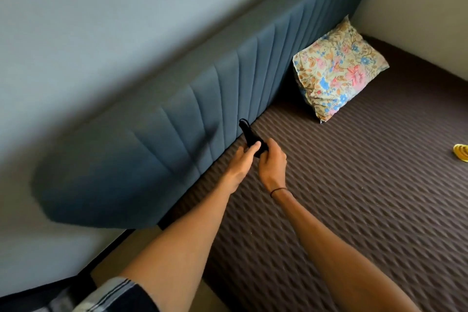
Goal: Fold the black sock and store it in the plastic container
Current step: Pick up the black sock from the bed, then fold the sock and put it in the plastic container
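Sock, black, sits bunched between my left hand and right hand, both pinching it above the brown mattress beside the blue headboard. I judge folding underway; no plastic container shows, so storing remains. Floral pillow lies well apart, nothing blocks.

sock before headboard | pillow on mattress, right
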